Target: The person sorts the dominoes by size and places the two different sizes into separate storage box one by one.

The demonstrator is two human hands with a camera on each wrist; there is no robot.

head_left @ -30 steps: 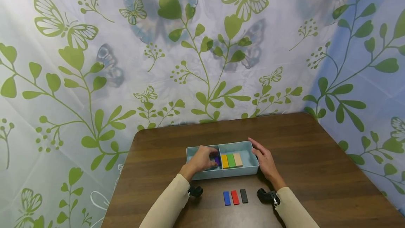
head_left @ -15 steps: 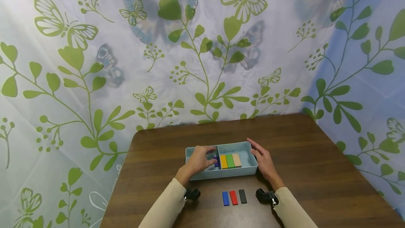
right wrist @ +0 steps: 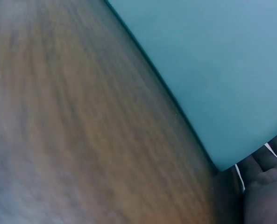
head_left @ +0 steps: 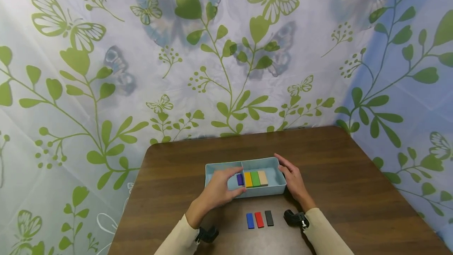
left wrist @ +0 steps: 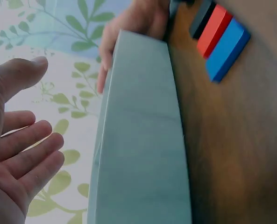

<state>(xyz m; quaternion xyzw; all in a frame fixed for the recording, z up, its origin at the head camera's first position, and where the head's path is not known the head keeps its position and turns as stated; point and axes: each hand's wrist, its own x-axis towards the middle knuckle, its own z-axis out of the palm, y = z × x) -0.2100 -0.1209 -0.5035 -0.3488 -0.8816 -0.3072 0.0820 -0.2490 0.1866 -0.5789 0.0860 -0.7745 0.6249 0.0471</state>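
Observation:
A light blue two-part tray (head_left: 263, 191) stands on the table. Its left compartment holds a purple block (head_left: 240, 179) beside the divider. In the right compartment a yellow block (head_left: 248, 180), a green block (head_left: 255, 178) and a beige block (head_left: 262, 178) lie side by side. My left hand (head_left: 216, 187) hovers over the tray's left front, thumb and fingers spread, its palm (left wrist: 7, 186) bare in the left wrist view. My right hand (head_left: 295, 182) rests against the tray's right end, fingers extended along it.
In front of the tray, a blue block (head_left: 250, 220), a red block (head_left: 259, 219) and a black block (head_left: 269, 218) lie in a row on the wooden table (head_left: 354, 192). A leaf-patterned curtain (head_left: 226, 50) hangs behind the table.
My left hand has let go of the purple block, spread its fingers and drawn back toward me and up. The right hand keeps its place at the tray's end.

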